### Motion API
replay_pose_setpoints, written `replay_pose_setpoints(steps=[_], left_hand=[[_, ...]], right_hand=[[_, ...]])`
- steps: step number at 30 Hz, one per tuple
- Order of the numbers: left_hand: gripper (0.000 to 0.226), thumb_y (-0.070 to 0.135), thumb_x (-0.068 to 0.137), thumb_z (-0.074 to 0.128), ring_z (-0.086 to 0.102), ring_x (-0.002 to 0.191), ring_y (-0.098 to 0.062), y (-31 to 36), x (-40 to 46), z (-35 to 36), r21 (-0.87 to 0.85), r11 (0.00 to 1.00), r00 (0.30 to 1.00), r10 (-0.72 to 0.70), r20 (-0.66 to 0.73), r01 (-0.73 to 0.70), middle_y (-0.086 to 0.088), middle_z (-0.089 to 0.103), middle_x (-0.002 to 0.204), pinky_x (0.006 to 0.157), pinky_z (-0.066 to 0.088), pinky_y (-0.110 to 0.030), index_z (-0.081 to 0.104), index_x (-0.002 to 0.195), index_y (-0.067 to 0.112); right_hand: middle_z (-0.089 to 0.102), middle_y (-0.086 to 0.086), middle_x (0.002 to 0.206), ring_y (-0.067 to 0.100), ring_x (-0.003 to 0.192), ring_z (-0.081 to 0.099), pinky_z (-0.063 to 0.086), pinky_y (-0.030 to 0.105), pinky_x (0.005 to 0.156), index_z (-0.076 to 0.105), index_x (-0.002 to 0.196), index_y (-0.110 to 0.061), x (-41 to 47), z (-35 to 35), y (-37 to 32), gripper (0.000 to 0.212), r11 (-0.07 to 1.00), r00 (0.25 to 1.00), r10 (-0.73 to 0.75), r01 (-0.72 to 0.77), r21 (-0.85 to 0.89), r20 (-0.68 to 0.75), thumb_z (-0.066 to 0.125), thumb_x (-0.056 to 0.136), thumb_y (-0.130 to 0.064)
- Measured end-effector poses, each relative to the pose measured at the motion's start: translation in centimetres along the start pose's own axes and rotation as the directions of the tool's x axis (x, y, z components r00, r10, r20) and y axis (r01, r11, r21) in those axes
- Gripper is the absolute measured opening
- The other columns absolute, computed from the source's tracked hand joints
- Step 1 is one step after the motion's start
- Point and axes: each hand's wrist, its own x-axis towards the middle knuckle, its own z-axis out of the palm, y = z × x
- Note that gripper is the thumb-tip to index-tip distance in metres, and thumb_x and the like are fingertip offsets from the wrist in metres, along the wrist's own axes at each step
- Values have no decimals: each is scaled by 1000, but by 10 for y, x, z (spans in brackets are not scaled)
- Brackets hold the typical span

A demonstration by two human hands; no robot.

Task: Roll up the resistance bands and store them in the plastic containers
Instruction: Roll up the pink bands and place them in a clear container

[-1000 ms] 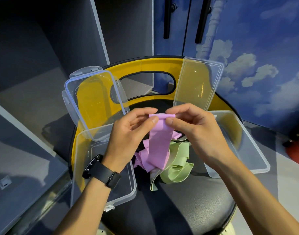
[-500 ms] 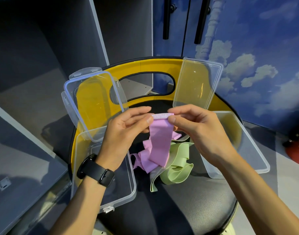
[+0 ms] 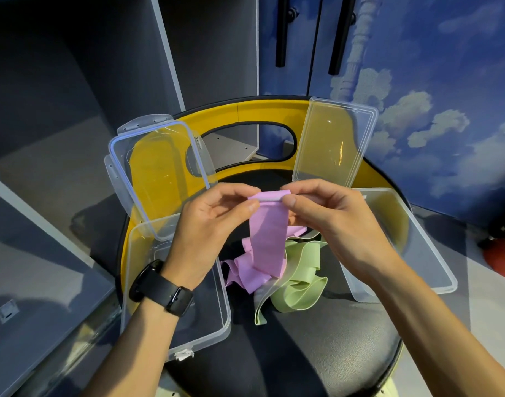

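A pink resistance band [image 3: 267,236] hangs from both my hands, its top end turned into a small tight roll. My left hand [image 3: 208,224] pinches the roll's left side and my right hand [image 3: 328,222] pinches its right side, above the chair seat. The band's lower part lies crumpled on the seat beside a loose green resistance band [image 3: 297,279]. An open clear plastic container [image 3: 217,325] sits on the left under my left wrist, its lid [image 3: 159,179] raised. A second clear container [image 3: 423,253] lies on the right under my right hand, its lid [image 3: 334,144] leaning against the chair back.
Everything rests on a black chair seat [image 3: 317,339] with a yellow curved backrest [image 3: 268,113]. Dark shelving stands to the left, and a blue cloud-painted cabinet [image 3: 446,81] stands behind. A red object [image 3: 503,262] sits on the floor at far right.
The pink band's top end has been folded over into a tighter, slightly thicker roll between my fingertips. Both hands stayed in about the same place.
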Motion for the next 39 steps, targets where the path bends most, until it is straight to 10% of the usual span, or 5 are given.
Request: replay_pose_setpoints(steps=[8, 39], left_hand=[[24, 28, 81, 71, 70, 92, -11, 4, -1, 2, -41, 998, 998, -55, 17, 56, 3, 76, 99, 73, 55, -20, 67, 105, 28], [25, 4, 84, 66, 70, 92, -8, 3, 2, 4, -12, 999, 999, -43, -11, 43, 7, 75, 95, 74, 52, -17, 70, 97, 25]], right_hand=[[73, -3, 77, 6, 72, 65, 50, 17, 67, 73, 91, -16, -2, 2, -3, 14, 994, 994, -108, 108, -12, 12, 67, 85, -5], [76, 5, 89, 13, 77, 68, 54, 24, 71, 70, 101, -14, 0, 0, 0, 27, 998, 1000, 3, -4, 55, 28, 73, 75, -19]])
